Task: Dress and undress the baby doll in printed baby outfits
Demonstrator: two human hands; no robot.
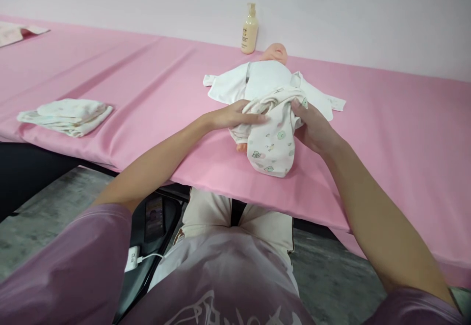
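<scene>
Printed trousers (274, 141), cream with small green and pink figures, drawn over the lower half of the doll (270, 70). Waist bunched up at the doll's belly, legs reaching from the doll toward the near edge of the pink counter (147, 85). One bare foot (241, 147) of the doll poking out from under the cloth, on the side of the left hand.

Left hand (237, 115) laid on the bunched waist at one side of the doll, fingers stretched almost straight across the fabric. Thumb hidden beneath, so no telling whether any cloth is pinched.

Right hand (312, 126) at the other side of the doll, fingers curled tight into the waist of the trousers, cloth gathered in the grasp.

Doll flat on its back, head pointing at the wall, dressed in a white top (235, 85) with both sleeves spread out sideways.

Pump bottle (249, 30), pale yellow, upright just beyond the doll's head, against the wall.

Folded cloths (66, 115) in a low stack well apart from the doll, beyond the left hand, near the counter's front edge.
</scene>
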